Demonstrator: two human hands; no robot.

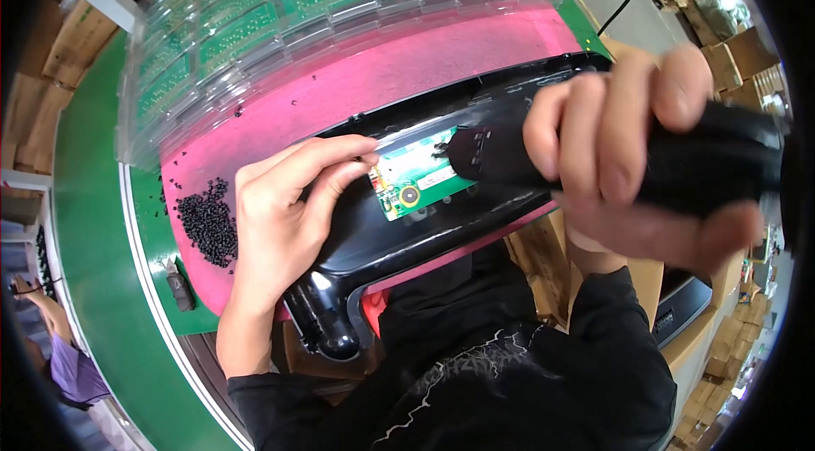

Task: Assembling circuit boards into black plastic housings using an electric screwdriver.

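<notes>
gripping a black driver (594, 158) at centre right, right hand (632, 141) fisted around it; left hand (284, 209) fingertips pressed on green board (416, 175) in black housing (390, 230), screws (206, 217) at left.

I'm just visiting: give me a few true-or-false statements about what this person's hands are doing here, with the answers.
1. The right hand grips a black power screwdriver. True.
2. The left hand holds a hammer. False: its fingers rest by the green circuit board, holding no tool.
3. The circuit board sits inside a black plastic housing. True.
4. The small black screws lie on a blue mat. False: the mat is pink.
5. Clear plastic trays lie beyond the mat. True.
</notes>
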